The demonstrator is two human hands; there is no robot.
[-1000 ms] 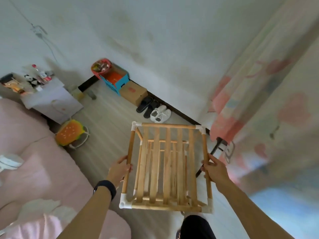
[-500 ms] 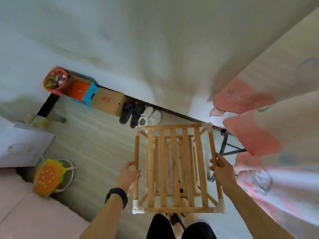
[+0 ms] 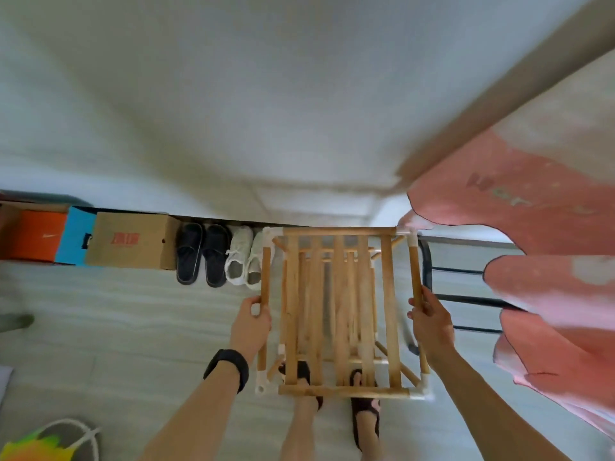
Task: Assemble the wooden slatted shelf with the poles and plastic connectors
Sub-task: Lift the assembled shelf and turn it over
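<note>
the wooden slatted shelf (image 3: 339, 294) is held above the floor, now closer to the wall than a second ago, with its far left corner just beside the white sneakers (image 3: 243, 257). the left hand (image 3: 251, 322) still grips the left pole (image 3: 265, 271), and the right hand (image 3: 431, 322) grips the right pole (image 3: 414, 271). white plastic connectors (image 3: 271, 233) sit at the corners. the person's feet (image 3: 364, 417) now show under its near edge.

I get bright, diffuse light, no glare, shadows v. faint. Wall (image 3: 266, 94) & curtain (image 3: 549, 277) smeared w/ blur; fisheye bends edges; shelf (image 3: 339, 294) sharper.
</note>
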